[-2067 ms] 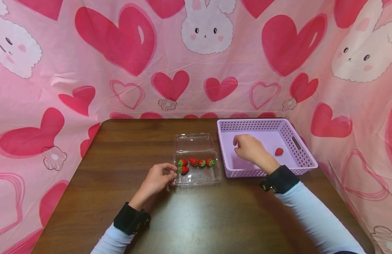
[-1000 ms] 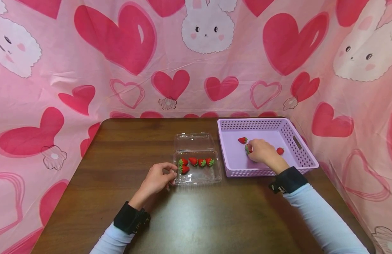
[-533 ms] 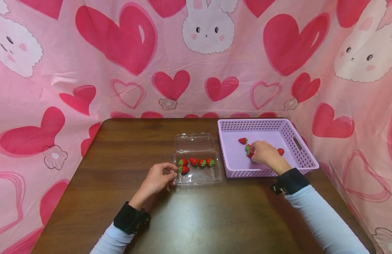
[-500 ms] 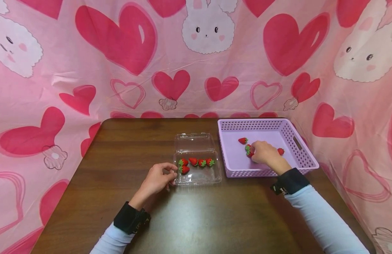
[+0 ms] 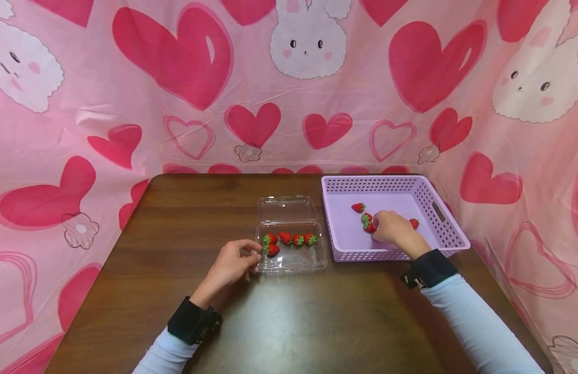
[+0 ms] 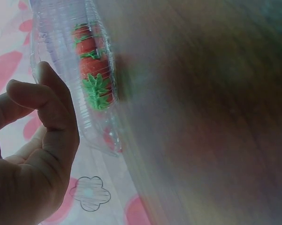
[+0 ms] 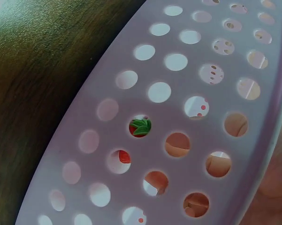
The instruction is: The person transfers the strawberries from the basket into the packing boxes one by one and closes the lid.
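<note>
- The right hand (image 5: 393, 227) is placed low inside the purple basket (image 5: 356, 255), with bunched strawberries (image 5: 366, 222) at its fingertips; whether one is gripped or merely touched cannot be told, since the fingers are largely hidden. If the hold is only partial, a berry could be dropped or rolled aside.
- Two berries could be caught up at once, because they appear crowded together; how many lie there cannot be made out.
- The far strawberry (image 5: 358, 208) and the right-hand strawberry (image 5: 414, 223), the latter partly covered by the hand, could be nudged by a wide sweep.
- The fingers of the left hand (image 5: 233, 262) are bent at the left edge of the clear box (image 5: 300, 258); whether the rim is pinched or only touched cannot be told. If it is poorly steadied, so light a box could probably be slid across the table (image 5: 289, 311).
- If the thin wall is pressed too hard, the five boxed strawberries (image 5: 285, 238), four along the back and one in front at the left, could be jostled out of place.
</note>
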A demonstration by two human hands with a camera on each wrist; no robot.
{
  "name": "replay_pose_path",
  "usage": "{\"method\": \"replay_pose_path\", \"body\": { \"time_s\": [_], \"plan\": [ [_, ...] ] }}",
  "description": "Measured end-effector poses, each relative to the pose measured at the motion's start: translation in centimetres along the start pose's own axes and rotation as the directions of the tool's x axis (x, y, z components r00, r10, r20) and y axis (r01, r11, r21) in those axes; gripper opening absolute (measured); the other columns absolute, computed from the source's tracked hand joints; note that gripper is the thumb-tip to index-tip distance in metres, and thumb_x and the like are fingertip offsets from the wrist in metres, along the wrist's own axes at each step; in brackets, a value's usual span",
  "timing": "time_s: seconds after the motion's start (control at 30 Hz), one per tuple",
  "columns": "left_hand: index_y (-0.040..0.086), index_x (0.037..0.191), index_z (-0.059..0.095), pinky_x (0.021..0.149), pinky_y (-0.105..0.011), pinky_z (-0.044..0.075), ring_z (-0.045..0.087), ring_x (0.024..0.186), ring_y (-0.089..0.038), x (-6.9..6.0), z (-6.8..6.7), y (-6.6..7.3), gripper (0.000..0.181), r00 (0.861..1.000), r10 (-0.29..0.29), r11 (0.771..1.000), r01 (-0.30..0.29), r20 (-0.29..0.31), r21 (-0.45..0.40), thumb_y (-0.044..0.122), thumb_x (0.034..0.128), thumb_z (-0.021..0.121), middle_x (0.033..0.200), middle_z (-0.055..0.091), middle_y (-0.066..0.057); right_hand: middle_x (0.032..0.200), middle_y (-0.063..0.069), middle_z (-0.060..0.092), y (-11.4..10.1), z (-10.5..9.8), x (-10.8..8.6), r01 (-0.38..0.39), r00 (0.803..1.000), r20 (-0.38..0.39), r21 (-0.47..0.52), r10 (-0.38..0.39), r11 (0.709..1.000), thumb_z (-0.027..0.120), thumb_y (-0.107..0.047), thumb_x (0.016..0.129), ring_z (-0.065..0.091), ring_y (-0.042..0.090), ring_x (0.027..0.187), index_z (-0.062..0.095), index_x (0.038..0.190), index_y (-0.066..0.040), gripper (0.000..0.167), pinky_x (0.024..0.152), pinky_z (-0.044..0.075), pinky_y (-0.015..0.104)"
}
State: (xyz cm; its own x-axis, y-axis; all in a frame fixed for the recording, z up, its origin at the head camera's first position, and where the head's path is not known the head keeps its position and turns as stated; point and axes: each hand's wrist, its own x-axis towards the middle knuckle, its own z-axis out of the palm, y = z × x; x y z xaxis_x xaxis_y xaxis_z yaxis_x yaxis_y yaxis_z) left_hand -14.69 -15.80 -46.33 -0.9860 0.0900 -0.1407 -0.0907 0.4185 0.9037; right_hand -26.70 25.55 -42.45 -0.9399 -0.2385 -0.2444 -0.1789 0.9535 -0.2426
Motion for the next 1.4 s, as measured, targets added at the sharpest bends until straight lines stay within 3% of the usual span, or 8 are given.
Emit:
{"method": "replay_pose_path", "body": {
  "time_s": [0.17,0.7,1.13,1.4],
  "plan": [
    [0.0,0.114,0.073,0.054,-0.044,0.058,0.067,0.063,-0.032,0.03,0.0,-0.01,0.017,1.0,-0.005,1.0,0.005,0.006,-0.003,0.003,0.0976,0.074,0.072,0.068,-0.007,0.088,0.015,0.067,0.2,0.37,-0.08,0.013,1.0,-0.017,-0.009,-0.013,1.0,0.074,-0.008,0.079,0.061,0.035,0.08,0.067,0.089,-0.004,0.013,0.073,0.05,0.053],
    [0.0,0.114,0.073,0.055,-0.044,0.058,0.067,0.063,-0.032,0.11,-0.02,0.0,0.017,1.0,-0.011,1.0,0.011,0.003,-0.006,0.003,0.0976,0.074,0.072,0.068,-0.007,0.084,0.013,0.064,0.12,0.53,-0.23,-0.02,1.0,0.017,0.007,0.02,1.0,0.074,-0.007,0.082,0.059,0.033,0.078,0.065,0.088,-0.004,0.01,0.072,0.048,0.05],
    [0.0,0.115,0.073,0.054,-0.044,0.057,0.067,0.061,-0.032,0.05,-0.01,0.19,0.017,1.0,-0.003,1.0,0.003,0.002,0.01,0.002,0.0976,0.073,0.074,0.068,-0.005,0.089,0.015,0.065,-0.29,0.32,-0.46,-0.075,0.993,0.089,0.006,0.074,0.997,0.075,-0.011,0.083,0.058,0.034,0.083,0.064,0.098,-0.001,0.021,0.077,0.05,0.052],
    [0.001,0.114,0.073,0.054,-0.045,0.058,0.067,0.061,-0.032,0.0,0.02,0.26,0.017,1.0,-0.004,1.0,0.005,-0.003,0.016,0.003,0.0977,0.073,0.074,0.068,-0.005,0.091,0.016,0.065,-0.17,0.56,-0.36,-0.07,0.993,0.099,0.011,0.069,0.997,0.074,-0.011,0.086,0.058,0.035,0.084,0.063,0.101,0.001,0.022,0.079,0.05,0.053]
  ]
}}
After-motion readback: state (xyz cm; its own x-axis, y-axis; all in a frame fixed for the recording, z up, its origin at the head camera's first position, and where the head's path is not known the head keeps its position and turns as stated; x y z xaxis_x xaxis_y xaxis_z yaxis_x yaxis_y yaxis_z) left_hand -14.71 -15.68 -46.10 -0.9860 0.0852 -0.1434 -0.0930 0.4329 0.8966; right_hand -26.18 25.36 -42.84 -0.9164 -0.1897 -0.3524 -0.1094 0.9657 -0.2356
